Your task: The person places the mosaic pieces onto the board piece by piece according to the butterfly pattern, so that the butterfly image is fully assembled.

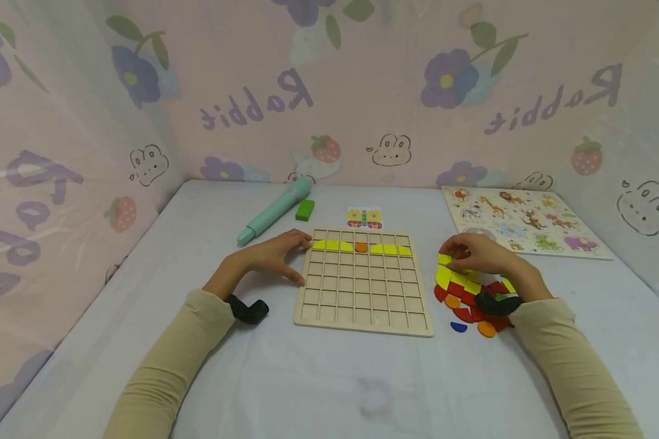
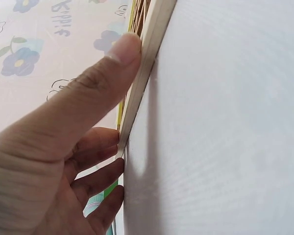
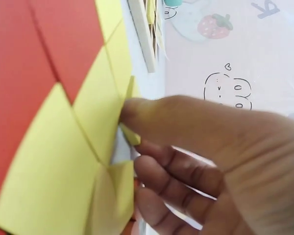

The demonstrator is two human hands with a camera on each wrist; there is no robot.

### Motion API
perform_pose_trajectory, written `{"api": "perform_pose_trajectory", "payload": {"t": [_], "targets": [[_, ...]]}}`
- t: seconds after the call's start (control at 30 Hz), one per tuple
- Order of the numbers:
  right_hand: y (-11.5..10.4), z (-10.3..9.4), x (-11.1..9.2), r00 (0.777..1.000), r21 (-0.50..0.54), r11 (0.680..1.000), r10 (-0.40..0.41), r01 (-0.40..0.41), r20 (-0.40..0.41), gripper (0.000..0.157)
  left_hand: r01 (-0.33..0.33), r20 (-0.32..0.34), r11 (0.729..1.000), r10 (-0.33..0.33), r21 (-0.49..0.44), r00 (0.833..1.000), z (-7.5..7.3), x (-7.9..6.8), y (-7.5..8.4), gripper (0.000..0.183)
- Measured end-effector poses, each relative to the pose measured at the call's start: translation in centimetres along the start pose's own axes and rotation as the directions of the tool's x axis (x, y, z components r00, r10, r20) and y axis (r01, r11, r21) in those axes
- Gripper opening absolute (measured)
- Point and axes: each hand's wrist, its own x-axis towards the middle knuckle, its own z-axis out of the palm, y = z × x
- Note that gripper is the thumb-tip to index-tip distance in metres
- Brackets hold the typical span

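My left hand (image 1: 274,255) rests along the left edge of a square wooden grid board (image 1: 362,317). In the left wrist view its thumb and fingertips touch the board's side, spread apart. One upper row of the board holds yellow pieces (image 1: 334,246) on both sides of an orange round piece (image 1: 360,247). To the right of the board, my right hand (image 1: 476,253) is over a pile of flat pieces (image 1: 461,291). In the right wrist view its thumb and index finger pinch a small yellow piece (image 3: 130,90), partly hidden by the thumb. Yellow and red pieces lie close beside it.
Behind the board lie a butterfly pattern card (image 1: 365,218), a green block (image 1: 304,210) and a mint-green pen-shaped object (image 1: 274,210). An animal puzzle board (image 1: 527,219) lies at the back right. A blue half-round piece (image 1: 458,327) sits at the pile's near edge. Printed curtains surround the table.
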Motion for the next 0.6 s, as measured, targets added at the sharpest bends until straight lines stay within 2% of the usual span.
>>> {"api": "perform_pose_trajectory", "payload": {"t": [0.13,0.3,0.47,0.6], "targets": [[0.0,-0.1,0.1,1.000,-0.016,1.000,0.012,-0.012,-0.022,0.026,0.002,0.002,1.000,-0.002,0.013,1.000,0.0,0.0,0.0,0.079],[-1.0,-0.1,0.9,0.994,-0.023,1.000,-0.020,0.017,-0.104,0.026,0.006,0.004,1.000,-0.006,0.021,1.000,-0.1,0.1,0.0,0.080],[-4.2,1.1,3.1,0.979,-0.022,0.997,-0.081,0.078,-0.189,0.027,0.005,0.003,1.000,-0.005,0.023,1.000,-0.1,0.0,-0.1,0.079],[-7.8,2.8,5.4,0.972,-0.006,0.992,-0.123,0.124,-0.201,0.026,0.006,0.004,1.000,-0.006,0.015,1.000,-0.1,0.1,-0.1,0.078]]}}
